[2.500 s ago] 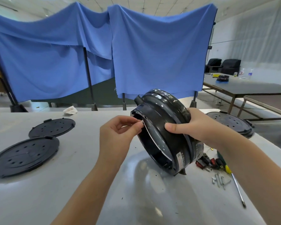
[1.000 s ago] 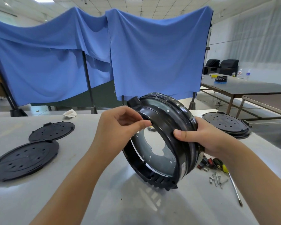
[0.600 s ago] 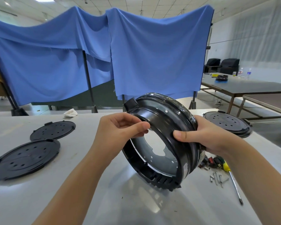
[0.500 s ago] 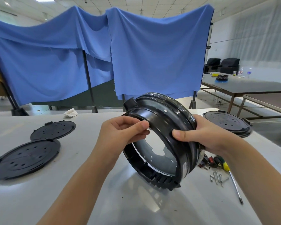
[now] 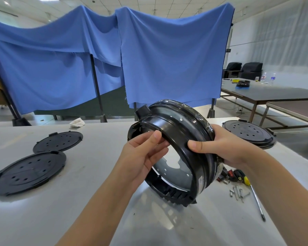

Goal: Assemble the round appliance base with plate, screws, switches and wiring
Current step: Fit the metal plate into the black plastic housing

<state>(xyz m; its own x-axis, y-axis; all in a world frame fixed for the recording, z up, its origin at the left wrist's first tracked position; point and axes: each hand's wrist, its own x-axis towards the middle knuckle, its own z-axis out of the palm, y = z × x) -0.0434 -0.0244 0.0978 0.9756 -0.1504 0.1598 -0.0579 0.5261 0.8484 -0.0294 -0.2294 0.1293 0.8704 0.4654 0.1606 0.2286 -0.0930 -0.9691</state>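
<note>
1. Black plastic forms the round appliance base (image 5: 178, 125), which both hands hold tilted on its edge, with the lowest part at or just above the white table (image 5: 96, 201); I cannot tell if it touches.
2. The left hand (image 5: 142, 157) pinches the near rim of the base: the thumb lies on the outside and the fingers are curled inside the opening.
3. The right hand (image 5: 222, 144) grips the right side of the base, with the thumb across the outer band and the fingers wrapped behind.
4. Inside the base, below the left fingers, a grey metal plate (image 5: 174, 172) with a cut-out middle is seen.
5. Just right of the base, under the right wrist, lie red switches (image 5: 228, 174), some loose screws (image 5: 238, 192) and a screwdriver (image 5: 254, 197).
6. Behind the right hand rests a black perforated cover (image 5: 247, 134).
7. Well to the left of the left hand two similar black covers (image 5: 28, 171) lie flat.
</note>
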